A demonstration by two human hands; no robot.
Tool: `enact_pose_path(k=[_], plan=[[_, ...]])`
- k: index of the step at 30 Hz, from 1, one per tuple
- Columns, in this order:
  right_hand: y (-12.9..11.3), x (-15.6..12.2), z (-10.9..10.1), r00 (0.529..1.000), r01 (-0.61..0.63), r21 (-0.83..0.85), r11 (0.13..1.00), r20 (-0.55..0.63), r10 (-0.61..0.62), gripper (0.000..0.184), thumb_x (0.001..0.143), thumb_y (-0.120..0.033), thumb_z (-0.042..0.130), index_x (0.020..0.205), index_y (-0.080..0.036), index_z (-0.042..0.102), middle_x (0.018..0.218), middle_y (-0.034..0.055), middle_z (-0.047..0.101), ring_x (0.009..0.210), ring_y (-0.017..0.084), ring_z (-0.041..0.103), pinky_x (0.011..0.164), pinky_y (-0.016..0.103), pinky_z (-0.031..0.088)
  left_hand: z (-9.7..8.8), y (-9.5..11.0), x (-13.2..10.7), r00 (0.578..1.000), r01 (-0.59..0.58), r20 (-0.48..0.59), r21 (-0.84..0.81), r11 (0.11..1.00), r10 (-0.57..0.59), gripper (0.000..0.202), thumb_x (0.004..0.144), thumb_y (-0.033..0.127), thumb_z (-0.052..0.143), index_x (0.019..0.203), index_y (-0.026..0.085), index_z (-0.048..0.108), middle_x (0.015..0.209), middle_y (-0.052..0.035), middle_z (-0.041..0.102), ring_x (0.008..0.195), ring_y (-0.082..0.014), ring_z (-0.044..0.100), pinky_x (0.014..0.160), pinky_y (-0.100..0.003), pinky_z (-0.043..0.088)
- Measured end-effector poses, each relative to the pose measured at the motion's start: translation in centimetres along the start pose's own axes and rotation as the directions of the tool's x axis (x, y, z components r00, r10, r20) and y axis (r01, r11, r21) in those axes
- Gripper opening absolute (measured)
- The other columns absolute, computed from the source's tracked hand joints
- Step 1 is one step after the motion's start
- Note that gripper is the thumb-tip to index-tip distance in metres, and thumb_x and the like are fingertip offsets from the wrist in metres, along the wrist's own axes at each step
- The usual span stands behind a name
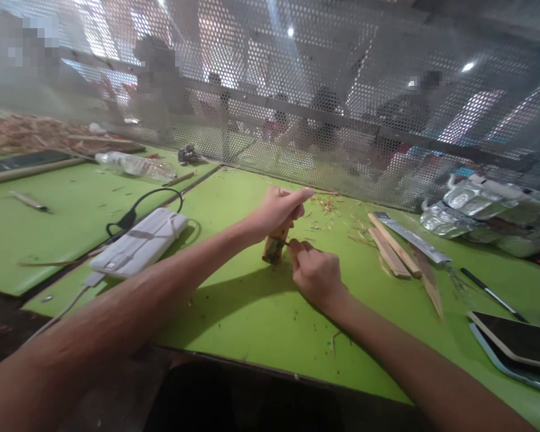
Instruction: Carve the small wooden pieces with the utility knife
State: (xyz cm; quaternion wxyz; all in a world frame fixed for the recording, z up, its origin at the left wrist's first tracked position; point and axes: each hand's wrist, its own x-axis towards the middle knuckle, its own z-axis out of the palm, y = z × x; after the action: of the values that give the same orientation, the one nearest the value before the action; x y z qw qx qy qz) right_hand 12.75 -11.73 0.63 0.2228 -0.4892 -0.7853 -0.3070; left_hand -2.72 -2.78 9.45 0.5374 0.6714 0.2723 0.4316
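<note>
Near the middle of the green table, a short tan piece of wood stands slightly tilted, with a dark green patch near its lower end. My left hand is closed around its upper part, the thumb stretched out to the right. Just to the right and lower, my right hand pinches a thin dark tool whose far end meets the side of the wood. My fingers hide most of the tool, so its kind is unclear.
A white power bank with cables lies at left, a plastic bottle behind it. Right are wood strips, a metal ruler, a pen and phones. A perforated screen bounds the back; people are beyond.
</note>
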Motion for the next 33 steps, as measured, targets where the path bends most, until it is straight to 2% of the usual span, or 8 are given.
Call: enact_pose_path(k=[4,11,16,19,22,26,33], plan=[[-0.2,0.2,-0.4,1.000,-0.013,-0.077,0.997,0.026,0.015,0.035,0.107,-0.012,0.045,0.117,-0.013,0.079,0.067,0.0037,0.069,0.052,0.012,0.051,0.051,0.028,0.021,0.0,-0.3,0.3,1.000,0.019,-0.019,-0.023,1.000,-0.019,0.054,0.093,0.051,0.069,0.050,0.021,0.054,0.053,0.0026,0.052,0.046,-0.0073,0.044,0.052,-0.025,0.040],[-0.7,-0.2,-0.8,0.991,-0.028,-0.049,0.998,0.129,0.034,0.031,0.104,-0.010,0.051,0.109,-0.012,0.081,0.073,0.0072,0.073,0.050,0.014,0.051,0.048,0.028,0.026,-0.1,-0.5,0.1,1.000,0.007,-0.003,-0.032,0.999,-0.007,0.054,0.093,0.052,0.071,0.051,0.022,0.055,0.053,0.0022,0.051,0.048,-0.0085,0.044,0.052,-0.027,0.039],[-0.7,-0.6,-0.7,0.979,0.000,-0.065,0.998,0.206,0.014,0.032,0.104,-0.012,0.049,0.105,-0.013,0.082,0.069,0.0051,0.070,0.049,0.013,0.049,0.050,0.029,0.025,-0.3,-0.3,0.0,1.000,0.031,0.001,-0.018,0.999,-0.031,0.054,0.093,0.054,0.070,0.052,0.023,0.055,0.054,0.0029,0.050,0.049,-0.0088,0.044,0.054,-0.027,0.043],[-0.5,-0.6,-0.4,0.982,0.013,-0.065,0.998,0.190,0.000,0.033,0.105,-0.014,0.048,0.110,-0.014,0.081,0.069,0.0038,0.070,0.049,0.013,0.048,0.051,0.029,0.023,-0.2,-0.3,0.0,1.000,0.027,-0.001,-0.001,1.000,-0.027,0.054,0.092,0.056,0.070,0.052,0.023,0.055,0.054,0.0029,0.050,0.049,-0.0090,0.044,0.055,-0.027,0.044],[-0.4,-0.4,-0.2,0.994,0.017,-0.059,0.998,0.105,-0.011,0.033,0.106,-0.013,0.047,0.114,-0.013,0.080,0.073,0.0039,0.072,0.050,0.012,0.048,0.051,0.030,0.023,0.1,-0.2,0.0,1.000,0.005,-0.014,0.021,1.000,-0.005,0.056,0.093,0.054,0.068,0.049,0.022,0.054,0.053,0.0022,0.050,0.049,-0.0089,0.044,0.055,-0.027,0.043],[-0.3,0.3,-0.5,1.000,0.009,-0.069,0.998,0.005,-0.009,0.035,0.107,-0.011,0.046,0.118,-0.013,0.078,0.076,0.0054,0.073,0.055,0.014,0.054,0.053,0.031,0.025,0.4,-0.2,-0.2,0.999,-0.009,-0.048,0.026,1.000,0.011,0.056,0.093,0.053,0.066,0.049,0.022,0.053,0.051,0.0022,0.050,0.048,-0.0086,0.044,0.054,-0.026,0.042],[-0.8,0.9,-1.4,0.987,-0.065,-0.074,0.995,0.142,0.075,0.035,0.105,-0.010,0.045,0.122,-0.013,0.076,0.077,0.0063,0.073,0.056,0.014,0.054,0.054,0.032,0.022,0.3,0.0,-0.1,0.993,0.050,-0.113,0.048,0.998,-0.044,0.052,0.093,0.049,0.068,0.051,0.020,0.057,0.053,0.0016,0.053,0.047,-0.0085,0.046,0.052,-0.025,0.042]])
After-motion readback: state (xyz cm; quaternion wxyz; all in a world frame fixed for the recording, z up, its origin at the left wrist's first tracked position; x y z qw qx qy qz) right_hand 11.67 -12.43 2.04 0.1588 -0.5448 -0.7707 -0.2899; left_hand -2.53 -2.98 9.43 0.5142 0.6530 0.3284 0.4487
